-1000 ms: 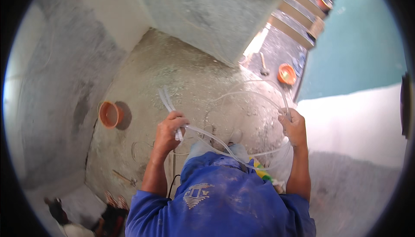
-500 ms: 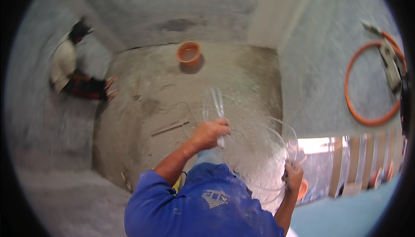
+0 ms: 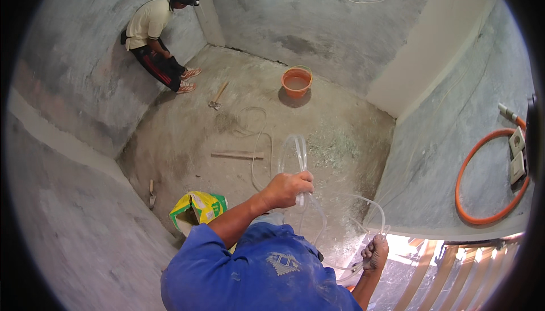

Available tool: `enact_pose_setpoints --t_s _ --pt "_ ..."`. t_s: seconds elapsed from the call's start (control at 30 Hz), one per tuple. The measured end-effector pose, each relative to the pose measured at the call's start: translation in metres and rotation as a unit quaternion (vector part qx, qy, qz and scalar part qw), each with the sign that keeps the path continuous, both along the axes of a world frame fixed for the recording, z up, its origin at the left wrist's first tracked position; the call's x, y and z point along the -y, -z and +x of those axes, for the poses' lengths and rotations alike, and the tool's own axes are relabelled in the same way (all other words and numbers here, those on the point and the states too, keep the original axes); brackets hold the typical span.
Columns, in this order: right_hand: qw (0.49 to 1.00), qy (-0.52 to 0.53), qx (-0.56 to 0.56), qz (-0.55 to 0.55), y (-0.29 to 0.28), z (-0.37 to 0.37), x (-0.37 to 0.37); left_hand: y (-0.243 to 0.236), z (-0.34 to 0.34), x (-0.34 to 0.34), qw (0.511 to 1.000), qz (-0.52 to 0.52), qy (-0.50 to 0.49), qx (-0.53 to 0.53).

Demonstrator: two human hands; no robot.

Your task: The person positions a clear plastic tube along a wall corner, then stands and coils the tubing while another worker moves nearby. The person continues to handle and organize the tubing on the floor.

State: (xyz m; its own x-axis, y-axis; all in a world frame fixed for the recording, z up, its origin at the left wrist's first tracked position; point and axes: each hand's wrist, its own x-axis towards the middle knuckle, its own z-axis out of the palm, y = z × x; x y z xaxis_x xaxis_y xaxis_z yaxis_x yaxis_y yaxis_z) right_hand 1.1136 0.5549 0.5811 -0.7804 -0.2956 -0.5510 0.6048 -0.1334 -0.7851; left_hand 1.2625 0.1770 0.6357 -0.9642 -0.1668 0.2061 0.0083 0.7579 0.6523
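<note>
In your left hand (image 3: 288, 189): clear plastic tube (image 3: 295, 158), fingers clamped round doubled loop, loop sticking up just past knuckles. Your right hand (image 3: 374, 252) low, fingers closed on same tube near its coiled end; tube arcs between both fists. Beyond left fingertips: wooden stick (image 3: 237, 155), hammer (image 3: 217, 99), orange bucket (image 3: 296, 82). Below left wrist: yellow-green sack (image 3: 198, 209). Far corner: other person (image 3: 159, 38) leaning on wall. Right of fingers: orange hose (image 3: 471, 169) on wall.
</note>
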Motion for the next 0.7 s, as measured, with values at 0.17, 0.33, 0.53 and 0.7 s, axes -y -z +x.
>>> enact_pose_setpoints --t_s 0.17,0.33,0.53,0.7 --pt "0.999 -0.043 -0.006 0.02 -0.008 -0.004 0.023 0.0 -0.001 0.007 1.0 0.014 -0.002 -0.017" --pt "0.998 -0.054 -0.017 0.014 -0.004 -0.003 0.043 0.005 0.003 0.02 1.0 0.014 -0.01 -0.015" --pt "0.995 -0.092 -0.025 0.023 -0.006 -0.001 0.067 0.006 0.007 0.033 1.0 0.007 -0.017 -0.015" --pt "0.994 -0.108 -0.022 0.025 -0.006 0.0 0.094 0.006 0.009 0.052 1.0 0.007 -0.018 -0.019"
